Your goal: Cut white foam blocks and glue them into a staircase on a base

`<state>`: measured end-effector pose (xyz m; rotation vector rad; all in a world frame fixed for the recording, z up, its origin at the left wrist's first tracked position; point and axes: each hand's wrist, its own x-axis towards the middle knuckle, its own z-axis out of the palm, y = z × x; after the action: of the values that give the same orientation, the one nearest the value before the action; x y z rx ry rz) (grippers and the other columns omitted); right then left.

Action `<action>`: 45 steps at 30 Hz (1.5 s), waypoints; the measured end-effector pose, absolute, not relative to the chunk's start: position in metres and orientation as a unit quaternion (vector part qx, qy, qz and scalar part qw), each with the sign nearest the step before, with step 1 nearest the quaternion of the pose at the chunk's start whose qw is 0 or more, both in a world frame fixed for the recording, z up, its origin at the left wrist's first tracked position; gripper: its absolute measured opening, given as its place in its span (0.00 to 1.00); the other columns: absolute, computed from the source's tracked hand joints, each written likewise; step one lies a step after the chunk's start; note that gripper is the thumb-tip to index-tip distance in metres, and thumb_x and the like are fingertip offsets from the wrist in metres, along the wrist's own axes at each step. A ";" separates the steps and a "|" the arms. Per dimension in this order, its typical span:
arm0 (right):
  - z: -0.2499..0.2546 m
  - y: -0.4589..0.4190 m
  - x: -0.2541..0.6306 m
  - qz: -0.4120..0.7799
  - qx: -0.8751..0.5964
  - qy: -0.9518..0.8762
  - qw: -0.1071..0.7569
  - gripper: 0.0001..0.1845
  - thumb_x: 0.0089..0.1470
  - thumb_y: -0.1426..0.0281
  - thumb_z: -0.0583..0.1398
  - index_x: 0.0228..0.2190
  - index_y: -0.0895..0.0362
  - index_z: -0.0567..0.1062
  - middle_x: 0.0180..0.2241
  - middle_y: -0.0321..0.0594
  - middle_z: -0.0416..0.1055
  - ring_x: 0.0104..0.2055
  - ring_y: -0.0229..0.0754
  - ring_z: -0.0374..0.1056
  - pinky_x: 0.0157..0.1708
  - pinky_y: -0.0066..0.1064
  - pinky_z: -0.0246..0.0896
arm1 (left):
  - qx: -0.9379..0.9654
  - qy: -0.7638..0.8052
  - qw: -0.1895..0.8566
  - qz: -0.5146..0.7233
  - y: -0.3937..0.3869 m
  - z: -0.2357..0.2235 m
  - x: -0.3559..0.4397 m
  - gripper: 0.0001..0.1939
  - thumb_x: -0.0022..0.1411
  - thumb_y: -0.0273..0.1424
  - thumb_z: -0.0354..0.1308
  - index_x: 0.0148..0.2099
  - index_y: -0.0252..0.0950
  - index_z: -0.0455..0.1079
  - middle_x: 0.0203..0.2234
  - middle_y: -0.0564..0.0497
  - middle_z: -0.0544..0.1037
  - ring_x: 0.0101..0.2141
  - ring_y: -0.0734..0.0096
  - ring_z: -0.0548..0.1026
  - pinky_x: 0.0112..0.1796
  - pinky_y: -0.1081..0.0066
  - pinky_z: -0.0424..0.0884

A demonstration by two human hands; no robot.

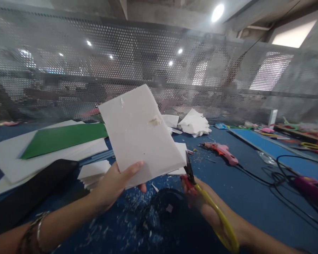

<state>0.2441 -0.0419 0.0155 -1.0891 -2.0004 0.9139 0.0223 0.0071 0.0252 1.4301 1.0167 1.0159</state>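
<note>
My left hand [113, 185] grips the lower edge of a white foam sheet [140, 134], thumb on its front, and holds it up tilted over the blue table [243, 197]. The sheet has a small brown smear near its upper right. My right hand [209, 208] is closed round the yellow and red handles of a pair of scissors [201, 190]. The dark blades point up and meet the sheet's lower right edge. White scraps lie on the table below both hands.
A green sheet [63, 139] rests on large white boards at the left, beside a black object [29, 194]. Stacks of white cut pieces [194, 123] lie behind. A pink glue gun [222, 151], black cables [281, 176] and a purple tool [310, 187] lie right. Perforated metal screen behind.
</note>
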 end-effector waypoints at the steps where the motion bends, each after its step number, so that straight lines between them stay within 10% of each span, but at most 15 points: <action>1: 0.017 -0.042 0.244 0.346 -0.418 -0.771 0.334 0.36 0.44 0.42 0.45 0.44 0.54 0.64 0.34 0.43 0.64 0.33 0.44 0.61 0.32 0.33 0.59 | 0.603 0.429 0.523 0.423 0.007 0.025 0.023 0.21 0.50 0.44 0.50 0.40 0.33 0.65 0.10 0.55 0.68 0.19 0.68 0.69 0.27 0.69 0.65; 35: 0.009 -0.035 0.241 0.297 -0.519 -0.721 0.348 0.26 0.51 0.48 0.44 0.16 0.55 0.52 0.15 0.29 0.46 0.16 0.28 0.42 0.13 0.23 0.38 | 0.611 0.399 0.541 0.417 0.004 0.015 0.029 0.18 0.53 0.42 0.50 0.19 0.37 0.64 0.12 0.53 0.70 0.19 0.72 0.67 0.28 0.73 0.64; 45: 0.014 -0.034 0.238 0.262 -0.469 -0.779 0.324 0.26 0.51 0.47 0.42 0.23 0.56 0.59 0.22 0.35 0.58 0.23 0.34 0.52 0.22 0.27 0.54 | 0.646 0.403 0.518 0.390 0.001 0.017 0.029 0.18 0.51 0.43 0.50 0.18 0.37 0.65 0.11 0.52 0.70 0.17 0.72 0.66 0.25 0.73 0.62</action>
<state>0.2384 -0.0341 0.0137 -1.2306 -2.0429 0.6886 0.0293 0.0008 0.0173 1.5497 0.9660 0.9367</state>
